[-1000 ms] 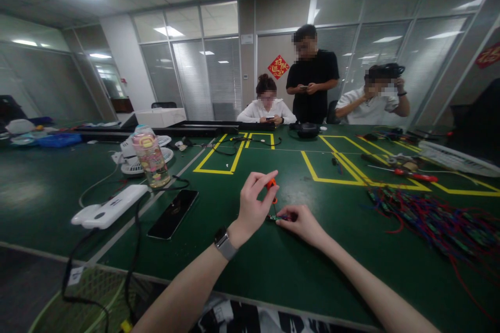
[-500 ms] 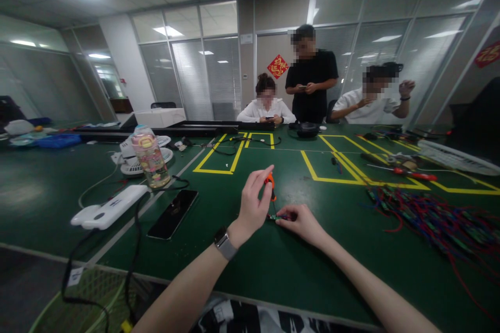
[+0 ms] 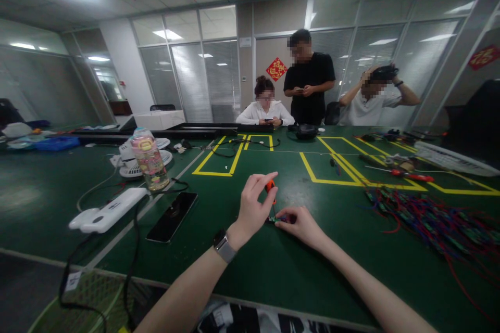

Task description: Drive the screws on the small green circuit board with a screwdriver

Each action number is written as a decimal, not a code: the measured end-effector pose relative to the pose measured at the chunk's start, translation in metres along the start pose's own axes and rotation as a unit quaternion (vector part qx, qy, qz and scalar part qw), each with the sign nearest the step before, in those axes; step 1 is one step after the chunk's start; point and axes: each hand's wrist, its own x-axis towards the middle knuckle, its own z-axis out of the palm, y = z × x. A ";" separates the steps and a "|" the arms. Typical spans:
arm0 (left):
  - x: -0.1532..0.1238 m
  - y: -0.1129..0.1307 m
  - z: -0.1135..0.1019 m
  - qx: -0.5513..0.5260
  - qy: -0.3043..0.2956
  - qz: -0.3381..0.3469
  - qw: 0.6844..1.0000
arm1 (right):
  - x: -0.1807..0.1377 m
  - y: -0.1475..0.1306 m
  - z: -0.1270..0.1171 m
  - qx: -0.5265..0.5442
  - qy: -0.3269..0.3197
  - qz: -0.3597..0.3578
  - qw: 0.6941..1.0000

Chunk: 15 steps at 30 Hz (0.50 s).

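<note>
My left hand, with a watch on the wrist, pinches the orange handle of a small screwdriver held upright over a small green circuit board on the green table. My right hand presses down on that board with closed fingertips, just right of the screwdriver's tip. Both hands meet near the middle of the table, in front of me.
A black phone, a white power strip and a drink bottle lie to the left. A heap of red and blue wired boards lies to the right, with a red screwdriver behind. Three people are at the far edge.
My left fingers have shifted slightly on the orange screwdriver handle. The person at the far right has raised both hands to the head. The board and my right hand stay put.
</note>
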 end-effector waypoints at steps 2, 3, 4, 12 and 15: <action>0.000 -0.001 0.000 0.007 0.002 -0.001 1.000 | -0.001 -0.001 -0.002 -0.004 -0.003 -0.006 1.000; 0.000 -0.001 0.000 0.008 0.002 -0.004 1.000 | -0.002 -0.001 -0.002 -0.006 -0.003 -0.009 1.000; 0.000 -0.001 0.000 0.010 0.002 -0.005 1.000 | -0.002 -0.002 -0.003 -0.008 -0.004 -0.013 1.000; 0.000 0.000 -0.001 -0.023 -0.013 0.000 1.000 | -0.002 0.001 -0.003 -0.026 0.002 -0.029 0.999; 0.000 -0.001 0.000 -0.009 -0.003 -0.005 1.000 | -0.002 0.000 -0.003 -0.026 0.003 -0.026 0.999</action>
